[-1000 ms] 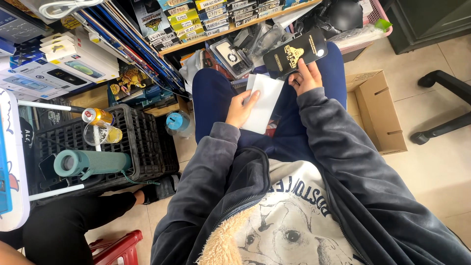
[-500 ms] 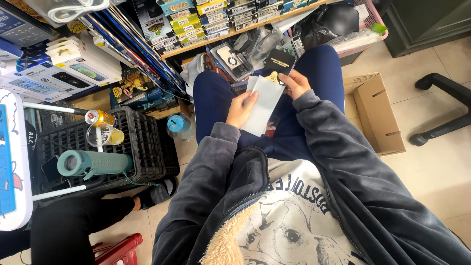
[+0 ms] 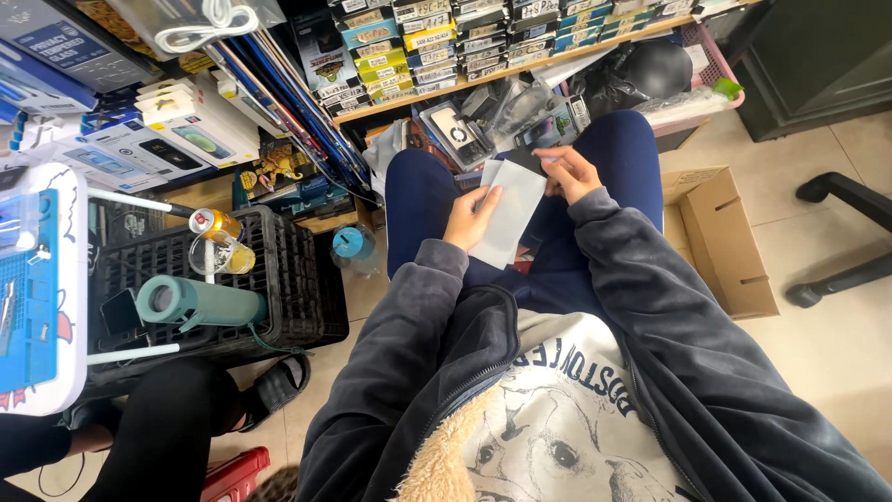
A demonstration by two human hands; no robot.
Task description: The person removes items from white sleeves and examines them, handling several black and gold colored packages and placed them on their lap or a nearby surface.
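I sit with both hands over my lap, my legs in dark blue trousers. My left hand grips the lower left side of a white flat packet, which tilts up to the right. My right hand is at the packet's top right corner, its fingers pinched on the edge. A dark flat piece shows just behind that corner; whether the right hand also holds it is unclear.
A black plastic crate on the left holds a teal bottle, a can and a clear cup. An open cardboard box stands right of my knee. Shelves of small packets lie ahead. Another person's black-clad leg is at lower left.
My right hand held a black packet with a gold print up high. It has come down to the white packet's top corner, and the black packet is out of plain sight.
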